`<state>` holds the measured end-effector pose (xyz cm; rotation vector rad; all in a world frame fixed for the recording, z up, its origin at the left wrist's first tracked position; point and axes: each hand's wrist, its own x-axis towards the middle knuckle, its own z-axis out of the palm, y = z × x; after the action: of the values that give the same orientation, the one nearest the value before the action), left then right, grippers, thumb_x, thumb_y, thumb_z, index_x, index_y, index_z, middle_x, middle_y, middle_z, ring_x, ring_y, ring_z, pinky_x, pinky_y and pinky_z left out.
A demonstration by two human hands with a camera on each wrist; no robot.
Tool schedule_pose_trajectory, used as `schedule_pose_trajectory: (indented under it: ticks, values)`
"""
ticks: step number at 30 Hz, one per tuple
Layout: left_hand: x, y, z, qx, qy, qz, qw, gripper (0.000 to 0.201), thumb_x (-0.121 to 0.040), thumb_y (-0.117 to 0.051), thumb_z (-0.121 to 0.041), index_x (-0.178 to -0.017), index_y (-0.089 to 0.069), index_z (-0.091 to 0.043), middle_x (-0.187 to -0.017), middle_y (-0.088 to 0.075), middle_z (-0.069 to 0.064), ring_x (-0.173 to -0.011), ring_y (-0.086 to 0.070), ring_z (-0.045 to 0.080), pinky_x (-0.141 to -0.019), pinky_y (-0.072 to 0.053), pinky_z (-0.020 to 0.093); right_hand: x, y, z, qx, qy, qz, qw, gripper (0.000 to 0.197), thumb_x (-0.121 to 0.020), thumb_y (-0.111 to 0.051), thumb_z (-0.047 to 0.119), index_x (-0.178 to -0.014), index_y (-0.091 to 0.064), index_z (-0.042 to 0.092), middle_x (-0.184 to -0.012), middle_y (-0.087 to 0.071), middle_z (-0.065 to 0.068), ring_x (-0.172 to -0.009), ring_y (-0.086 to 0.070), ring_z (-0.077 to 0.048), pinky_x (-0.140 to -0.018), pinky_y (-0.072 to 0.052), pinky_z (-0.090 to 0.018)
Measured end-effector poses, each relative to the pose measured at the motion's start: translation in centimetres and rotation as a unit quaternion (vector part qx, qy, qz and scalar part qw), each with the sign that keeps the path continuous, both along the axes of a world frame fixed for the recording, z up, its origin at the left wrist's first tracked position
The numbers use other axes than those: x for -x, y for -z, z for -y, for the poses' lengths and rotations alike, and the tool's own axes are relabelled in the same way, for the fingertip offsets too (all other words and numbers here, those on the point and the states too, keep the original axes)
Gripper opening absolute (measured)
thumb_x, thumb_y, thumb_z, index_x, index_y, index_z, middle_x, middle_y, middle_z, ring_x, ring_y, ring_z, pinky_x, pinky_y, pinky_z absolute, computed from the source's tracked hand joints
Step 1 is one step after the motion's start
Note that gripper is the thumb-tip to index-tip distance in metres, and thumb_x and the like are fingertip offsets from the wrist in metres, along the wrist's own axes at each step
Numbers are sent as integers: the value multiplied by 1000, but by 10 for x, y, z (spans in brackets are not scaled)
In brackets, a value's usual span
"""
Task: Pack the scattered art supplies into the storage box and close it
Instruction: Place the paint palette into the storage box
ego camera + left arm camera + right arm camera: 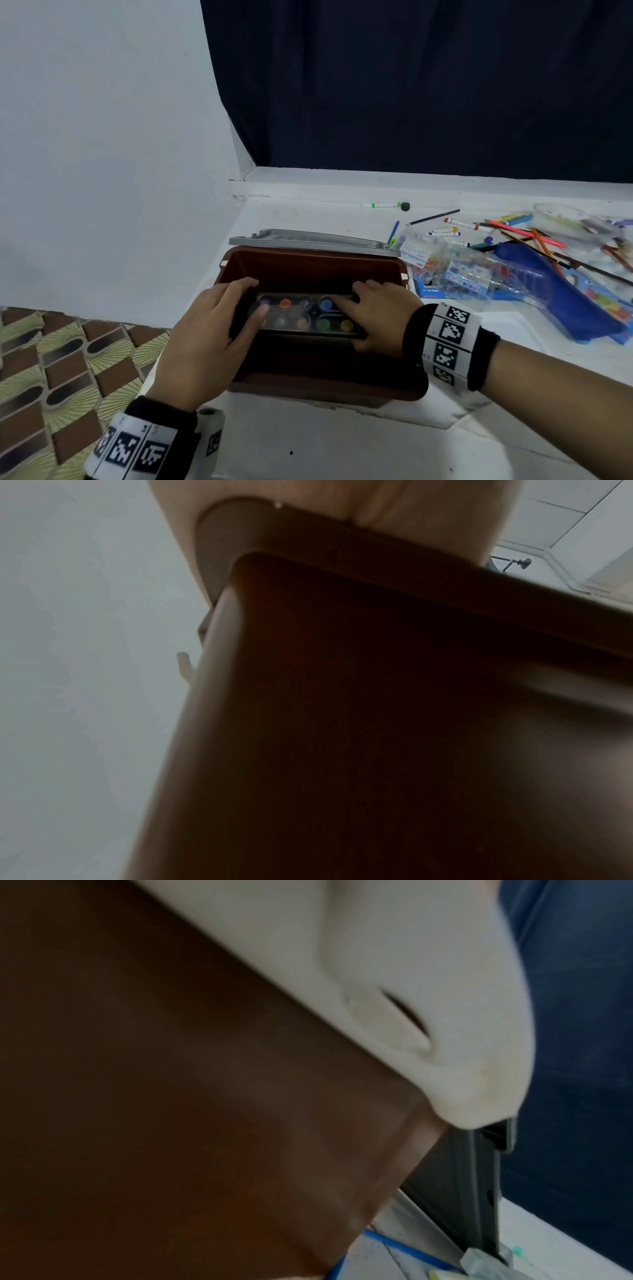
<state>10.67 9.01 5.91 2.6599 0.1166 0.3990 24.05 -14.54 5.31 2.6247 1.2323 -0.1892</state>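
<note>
A brown storage box (325, 389) stands open on the white surface, its grey lid (308, 238) tipped back behind it. Both hands hold a black paint palette (301, 317) with coloured wells level inside the box mouth. My left hand (212, 337) grips its left end, thumb on top. At the other end my right hand (380, 317) grips it, one finger lying across the top. The left wrist view shows the box's outer wall (342, 696) under my left hand (411, 499). The right wrist view is blurred, with the box wall (171, 1096), my right hand (411, 988) and the lid (472, 1177).
Right of the box lies a heap of markers and pencils (534, 236), clear plastic cases (472, 270) and a blue pouch (561, 301). A green marker (380, 205) lies near the back edge. A pale wall (102, 154) rises on the left, and patterned flooring (61, 377) lies below the surface's left edge.
</note>
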Motion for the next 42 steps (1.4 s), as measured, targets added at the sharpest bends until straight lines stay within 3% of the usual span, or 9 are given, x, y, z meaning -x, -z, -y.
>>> schedule_pose_trajectory:
  ticks: [7,13,19,24,29,33,37,40,42]
  values:
    - [0,0,-1,-19,0,-8,1000,47,-97,-40,-56,-137,-46,-32,-124,-57,-13,-115,-50,6,-82,-41,24,-2,0,-1,18,-12,-15,1000,66,-89,-60,50,-145,-32,28,-120,-56,-9,-101,-61,-31,-71,-45,-35]
    - [3,-2,1,-6,26,1,1000,47,-100,-37,-58,-138,-46,-33,-124,-54,-17,-115,-50,4,-86,-43,25,2,-3,2,-134,6,-22,991,46,-90,-55,49,-131,-49,28,-117,-59,1,-105,-60,-23,-80,-48,-34]
    - [6,-11,16,17,94,48,994,43,-99,-43,-52,-132,-55,-28,-122,-55,-20,-112,-56,3,-90,-47,24,9,-10,30,-434,26,-59,898,25,-89,-60,28,-111,-66,18,-100,-63,2,-95,-59,-16,-83,-47,-29]
    - [5,-21,75,96,108,128,981,31,-94,-52,-45,-116,-65,-27,-104,-66,-16,-99,-66,9,-82,-49,26,16,-26,90,-531,39,2,846,11,-87,-64,14,-97,-68,15,-80,-62,4,-76,-58,-11,-72,-47,-26]
    - [-9,-24,145,149,102,141,973,17,-94,-57,-41,-103,-66,-29,-86,-60,-27,-82,-61,-6,-69,-40,2,-3,-6,175,-476,99,27,873,11,-85,-63,14,-95,-68,17,-79,-61,5,-71,-55,-11,-68,-48,-30]
    - [-17,-20,197,173,95,144,970,18,-94,-55,-43,-99,-66,-30,-81,-63,-9,-74,-63,3,-65,-43,11,-45,19,239,-357,163,20,919,25,-86,-62,24,-110,-66,19,-110,-65,-1,-102,-57,-22,-89,-47,-37]
    - [-18,-10,245,220,47,142,964,23,-95,-60,-44,-104,-68,-25,-76,-59,0,-66,-60,17,-63,-45,26,-88,29,276,-258,162,0,952,43,-88,-59,38,-128,-54,24,-128,-53,0,-123,-44,-26,-98,-43,-44]
    - [-17,-2,275,240,18,134,961,38,-89,-57,-54,-110,-66,-24,-79,-60,-1,-65,-57,16,-58,-44,26,-111,31,288,-205,137,-27,969,69,-87,-62,50,-147,-36,28,-152,-35,-5,-143,-25,-27,-111,-34,-45]
    - [-18,5,295,255,-1,138,957,43,-87,-56,-55,-112,-65,-21,-79,-60,0,-69,-59,20,-66,-49,28,-123,30,293,-158,133,-69,976,80,-86,-61,54,-152,-22,32,-156,-27,-5,-145,-22,-28,-113,-32,-45]
